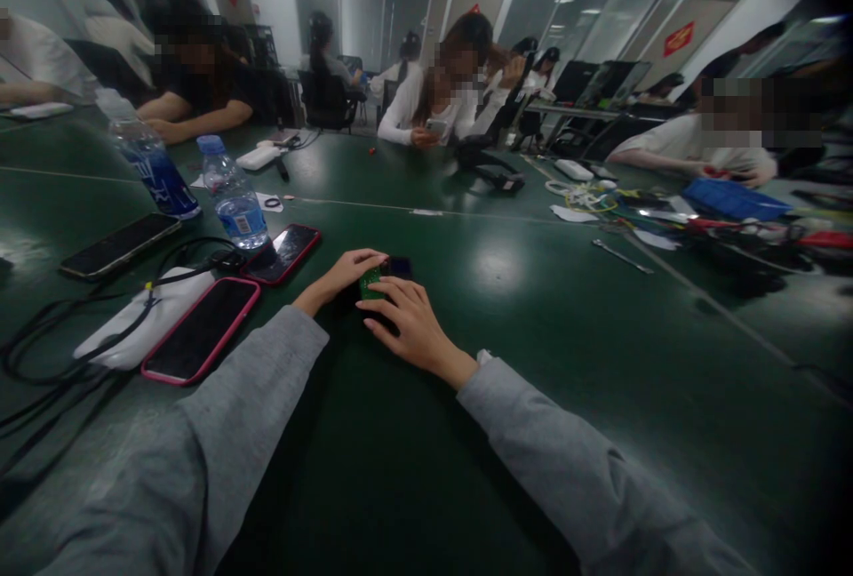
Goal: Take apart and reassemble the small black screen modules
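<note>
A small green circuit board [370, 284] is held between my two hands, just above or on the green table. My left hand [343, 278] grips its left side, fingers bent over the far edge. The fingers of my right hand [413, 323] reach across its right and near sides, thumb toward the near edge. Right behind the board is a small dark block with a screen-like face [401, 268]. Whether that block is joined to the board I cannot tell, as my fingers cover part of both.
On the left are a red-edged phone [203, 332], a second phone [283, 253], a dark phone [120, 245], black cables and two bottles, one a water bottle [233, 198]. To the right lie a wrench [622, 257], a blue tray [737, 200] and tangled wires. Several people sit around.
</note>
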{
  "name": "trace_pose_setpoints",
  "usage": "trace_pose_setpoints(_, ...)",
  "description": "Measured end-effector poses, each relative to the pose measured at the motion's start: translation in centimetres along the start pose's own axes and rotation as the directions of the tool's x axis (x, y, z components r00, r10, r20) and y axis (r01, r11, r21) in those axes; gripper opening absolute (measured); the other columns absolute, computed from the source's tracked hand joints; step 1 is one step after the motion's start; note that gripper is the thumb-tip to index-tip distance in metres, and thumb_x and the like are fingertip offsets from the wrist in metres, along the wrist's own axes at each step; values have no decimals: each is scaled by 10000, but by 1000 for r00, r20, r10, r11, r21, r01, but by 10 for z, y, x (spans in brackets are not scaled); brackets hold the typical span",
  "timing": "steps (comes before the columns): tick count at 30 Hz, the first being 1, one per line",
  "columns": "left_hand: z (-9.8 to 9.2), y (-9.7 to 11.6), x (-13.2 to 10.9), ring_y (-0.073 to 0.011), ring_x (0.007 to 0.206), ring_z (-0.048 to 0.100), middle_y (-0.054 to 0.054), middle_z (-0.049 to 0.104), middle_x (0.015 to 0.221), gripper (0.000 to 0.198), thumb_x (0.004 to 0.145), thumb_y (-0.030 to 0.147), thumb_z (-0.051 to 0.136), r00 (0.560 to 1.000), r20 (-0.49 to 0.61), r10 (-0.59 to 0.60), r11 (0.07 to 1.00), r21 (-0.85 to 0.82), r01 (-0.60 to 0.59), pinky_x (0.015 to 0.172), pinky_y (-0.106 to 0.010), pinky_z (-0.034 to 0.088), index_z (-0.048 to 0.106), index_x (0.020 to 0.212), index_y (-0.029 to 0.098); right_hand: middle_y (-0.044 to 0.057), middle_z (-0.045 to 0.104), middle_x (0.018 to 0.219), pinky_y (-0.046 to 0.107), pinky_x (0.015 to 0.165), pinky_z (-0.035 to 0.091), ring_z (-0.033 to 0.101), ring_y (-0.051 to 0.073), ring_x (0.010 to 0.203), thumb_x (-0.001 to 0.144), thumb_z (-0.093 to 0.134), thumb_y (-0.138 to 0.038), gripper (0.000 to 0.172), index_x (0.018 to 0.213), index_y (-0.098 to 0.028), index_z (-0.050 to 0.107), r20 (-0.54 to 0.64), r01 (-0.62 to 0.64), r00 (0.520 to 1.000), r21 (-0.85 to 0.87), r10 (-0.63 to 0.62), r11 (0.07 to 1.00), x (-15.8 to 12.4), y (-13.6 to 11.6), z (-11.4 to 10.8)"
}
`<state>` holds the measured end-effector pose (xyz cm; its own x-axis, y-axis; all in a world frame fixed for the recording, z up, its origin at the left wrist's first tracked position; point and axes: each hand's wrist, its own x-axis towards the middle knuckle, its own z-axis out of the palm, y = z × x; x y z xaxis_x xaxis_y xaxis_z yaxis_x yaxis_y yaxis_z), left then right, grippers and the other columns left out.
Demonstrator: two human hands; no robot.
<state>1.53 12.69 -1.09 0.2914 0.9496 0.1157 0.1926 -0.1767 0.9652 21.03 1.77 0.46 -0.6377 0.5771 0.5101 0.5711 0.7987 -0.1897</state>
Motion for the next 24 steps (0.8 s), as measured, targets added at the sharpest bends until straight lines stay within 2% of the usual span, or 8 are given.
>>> trace_pose_setpoints(6, 0, -9, 4, -233, 990, 681, -64, 768, 993, 468, 850, 628, 675, 999, -31, 19, 999, 39, -17, 954, -363, 515, 779, 943, 181, 88, 551, 1471, 472, 1147, 364, 418, 279, 1431, 1040, 569, -471, 375, 1344, -259, 630, -4, -30, 1000, -54, 30, 998, -1, 1, 2)
trace_pose_setpoints(10, 1, -11, 3, -237, 979, 673, -67, 769, 979, 575, 847, 721, 623, 998, -56, 8, 999, 35, -6, 939, -354, 515, 780, 952, 178, 84, 544, 1496, 479, 1145, 363, 414, 283, 1436, 1019, 604, -509, 447, 1397, -270, 606, -6, -16, 1000, -80, 15, 997, -1, 1, 2)
trace_pose_setpoints(15, 1, -8, 2, -245, 949, 671, -67, 762, 931, 579, 854, 724, 607, 995, -93, 35, 998, 53, -30, 928, -361, 512, 778, 922, 175, 40, 546, 1517, 488, 1156, 350, 416, 267, 1447, 1053, 572, -414, 387, 1431, -333, 598, 7, 37, 999, -123, -36, 992, 0, 3, 5)
trace_pose_setpoints(19, 1, -10, 2, -216, 853, 648, -39, 719, 828, 540, 867, 700, 590, 991, -125, 54, 995, 96, -43, 845, -341, 510, 739, 818, 183, 47, 535, 1527, 498, 1149, 357, 414, 272, 1449, 1067, 541, -395, 379, 1437, -331, 597, 9, 29, 1000, -152, -28, 988, 0, 2, 4)
trace_pose_setpoints(24, 0, -10, 2, -196, 800, 622, -25, 696, 792, 530, 866, 689, 577, 990, -128, 62, 993, 107, -48, 790, -325, 495, 723, 799, 184, 64, 542, 1512, 500, 1140, 371, 425, 279, 1436, 1063, 547, -376, 374, 1429, -323, 606, 28, 14, 1000, -145, -10, 989, 1, -1, 2)
